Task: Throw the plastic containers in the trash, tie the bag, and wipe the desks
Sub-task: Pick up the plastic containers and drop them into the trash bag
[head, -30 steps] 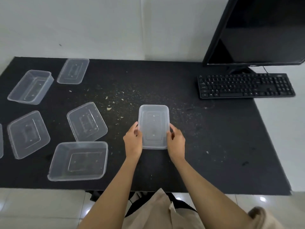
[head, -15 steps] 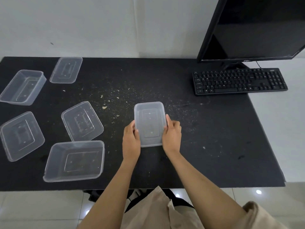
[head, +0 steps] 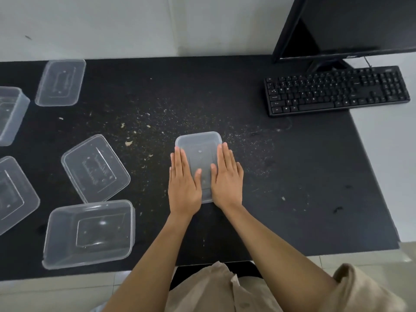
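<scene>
Since a second ago: both hands have shifted from gripping the sides of the centre container to lying flat on top of it.

Left hand [head: 183,183]: fingers straight, palm down, pressing the container's left part. Holds nothing.

Right hand [head: 227,181]: fingers straight, palm down, pressing its right part. Holds nothing.

Centre container [head: 201,149]: clear plastic, rectangular, resting on the desk under both palms, near the front middle. Whether a lid is being pressed shut on it, I cannot tell.

Other containers, all left of the hands, well apart from them:
- open tub [head: 89,233], front left, mouth up;
- flat piece [head: 95,168], just behind the tub, angled;
- flat piece [head: 60,82], far back left;
- deep tub [head: 10,113], cut by the left edge;
- flat piece [head: 13,194], cut by the left edge.

Crumbs [head: 135,140]: pale specks and flakes scattered across the middle of the desk, thickest behind and left of the centre container.

Progress, as judged: early. No container has gone to the trash; no trash bag or cloth is in view. Binning, tying and wiping all remain.

Desk [head: 304,199]: black, matt, dusty. Keyboard [head: 335,92] at back right; monitor [head: 351,25] behind it.

Room: plain pale wall behind, pale tiled floor at the front edge. A beige sleeve and shirt show at the bottom.
</scene>
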